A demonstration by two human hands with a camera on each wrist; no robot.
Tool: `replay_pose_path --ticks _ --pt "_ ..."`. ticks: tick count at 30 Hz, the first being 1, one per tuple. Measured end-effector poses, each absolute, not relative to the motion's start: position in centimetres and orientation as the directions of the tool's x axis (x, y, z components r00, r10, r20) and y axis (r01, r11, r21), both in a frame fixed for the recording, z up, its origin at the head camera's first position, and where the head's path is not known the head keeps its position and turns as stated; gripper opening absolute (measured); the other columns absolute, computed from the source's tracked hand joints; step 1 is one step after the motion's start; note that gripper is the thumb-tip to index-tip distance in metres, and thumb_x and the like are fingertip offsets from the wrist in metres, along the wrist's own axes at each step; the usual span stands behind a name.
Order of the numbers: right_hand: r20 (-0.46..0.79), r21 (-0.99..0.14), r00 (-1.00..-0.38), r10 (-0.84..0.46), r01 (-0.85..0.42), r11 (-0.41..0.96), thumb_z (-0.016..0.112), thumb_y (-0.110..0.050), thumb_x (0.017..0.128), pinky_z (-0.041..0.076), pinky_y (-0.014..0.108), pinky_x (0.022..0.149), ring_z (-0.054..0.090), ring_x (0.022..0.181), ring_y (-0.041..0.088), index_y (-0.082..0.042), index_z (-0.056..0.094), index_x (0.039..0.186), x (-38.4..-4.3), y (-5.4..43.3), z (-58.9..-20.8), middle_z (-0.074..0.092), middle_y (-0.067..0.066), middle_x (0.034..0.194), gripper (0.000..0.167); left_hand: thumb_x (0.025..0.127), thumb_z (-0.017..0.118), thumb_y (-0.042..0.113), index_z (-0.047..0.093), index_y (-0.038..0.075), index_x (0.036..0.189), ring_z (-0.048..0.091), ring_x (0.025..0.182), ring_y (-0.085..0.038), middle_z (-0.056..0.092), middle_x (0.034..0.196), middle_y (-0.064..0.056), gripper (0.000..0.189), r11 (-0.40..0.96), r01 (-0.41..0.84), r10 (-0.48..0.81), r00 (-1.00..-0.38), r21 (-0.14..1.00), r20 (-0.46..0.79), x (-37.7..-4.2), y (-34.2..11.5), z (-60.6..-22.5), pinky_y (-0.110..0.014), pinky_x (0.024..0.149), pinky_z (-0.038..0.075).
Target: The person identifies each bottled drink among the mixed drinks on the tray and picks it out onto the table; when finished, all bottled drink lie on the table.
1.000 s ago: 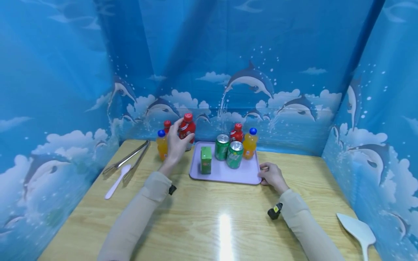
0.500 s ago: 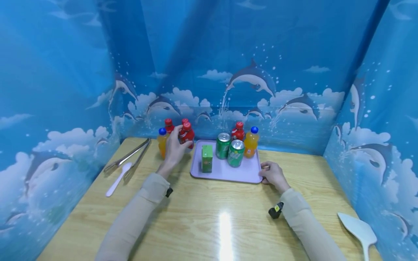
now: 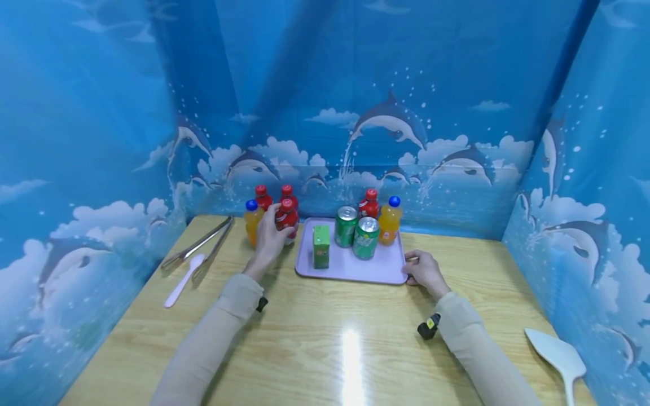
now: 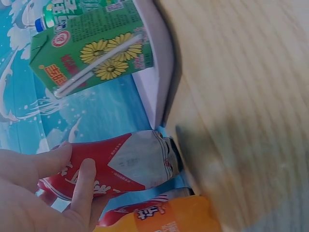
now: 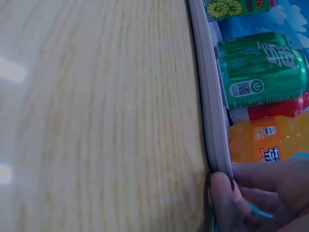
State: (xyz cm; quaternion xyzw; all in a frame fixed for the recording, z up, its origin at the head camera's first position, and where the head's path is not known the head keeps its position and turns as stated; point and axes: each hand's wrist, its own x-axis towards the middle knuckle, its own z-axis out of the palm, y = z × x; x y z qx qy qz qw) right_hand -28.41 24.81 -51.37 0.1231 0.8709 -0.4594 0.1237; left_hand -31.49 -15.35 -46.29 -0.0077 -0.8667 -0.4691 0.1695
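Note:
My left hand (image 3: 271,237) holds a small red-capped soda bottle (image 3: 288,218) upright, just left of the tray. In the left wrist view, thumb and fingers curl round the red label of this bottle (image 4: 125,162); its base is at or very near the wood, and I cannot tell whether it touches. At the other side, my right hand (image 3: 425,273) pinches the right edge of the lilac tray (image 3: 355,275); the right wrist view shows thumb and fingers on the rim (image 5: 216,106). On the tray stand a green drink carton (image 3: 321,248), two green cans (image 3: 366,239), an orange soda bottle (image 3: 389,224) and a red-capped bottle (image 3: 369,204).
Behind the left hand stand two red-capped bottles (image 3: 262,198) and an orange bottle (image 3: 251,221) with a blue cap. Metal tongs (image 3: 210,235) and a pink spoon (image 3: 183,282) lie on the left. A white spatula (image 3: 557,355) lies at the right edge. Dolphin-print curtains enclose the table.
My left hand has brought the bottle down and slightly toward me. A red-capped bottle behind it has come into view. The right hand and tray have stayed in place.

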Motion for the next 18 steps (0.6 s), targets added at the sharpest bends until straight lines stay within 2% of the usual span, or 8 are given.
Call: replay_pose_path --ticks 8,18 --pt "-0.337 -0.757 -0.934 0.119 0.344 0.555 0.067 -0.002 0.098 0.062 0.024 0.063 0.066 0.072 0.013 0.0 0.055 0.143 -28.7 24.9 -51.6 0.067 0.018 0.109 0.047 0.091 0.079 0.001 0.046 0.006 0.151 0.055 0.141 -0.039 0.057 0.151 -0.022 0.069 0.568 0.149 -0.148 -0.949 0.809 0.278 -31.9 -15.2 -47.2 -0.055 0.122 0.044" --pt "-0.317 -0.78 -0.942 0.109 0.324 0.536 0.067 0.001 0.096 0.063 0.025 0.062 0.067 0.072 0.014 0.004 0.054 0.142 -28.3 24.8 -51.5 0.068 0.018 0.105 0.047 0.094 0.077 0.004 0.046 0.008 0.151 0.056 0.138 -0.039 0.058 0.149 -0.02 0.066 0.565 0.126 -0.16 -0.953 0.816 0.259 -32.0 -15.3 -47.9 -0.056 0.12 0.045"
